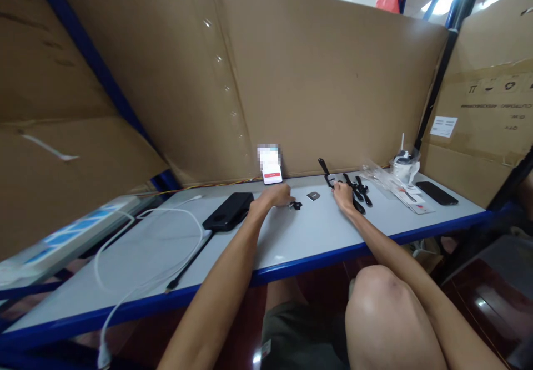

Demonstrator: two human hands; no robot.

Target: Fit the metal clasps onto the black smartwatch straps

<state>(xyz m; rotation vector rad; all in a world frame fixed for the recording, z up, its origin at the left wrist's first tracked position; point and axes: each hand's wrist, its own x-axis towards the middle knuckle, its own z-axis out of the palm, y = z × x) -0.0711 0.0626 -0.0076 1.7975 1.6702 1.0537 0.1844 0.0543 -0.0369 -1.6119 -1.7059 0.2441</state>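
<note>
On the grey tabletop [287,239], my left hand [277,195] has its fingers curled together. Small black pieces [295,206] lie at its fingertips; whether they are gripped is too small to tell. To the right of them is a flat, dark grey metallic piece [313,196]. My right hand [343,197] has closed on a black watch-like item with a strap [323,166], whose strap ends show above and below the fingers. Directly right of this hand lie more black straps [363,191], side by side.
A lit phone [272,173] leans against the cardboard back wall [333,81]. Left are a black power bank-like box [229,212], white cables [195,220] and a power strip [70,234]. Right are plastic packets [400,189], a lidded cup [403,167] and a dark phone [437,192].
</note>
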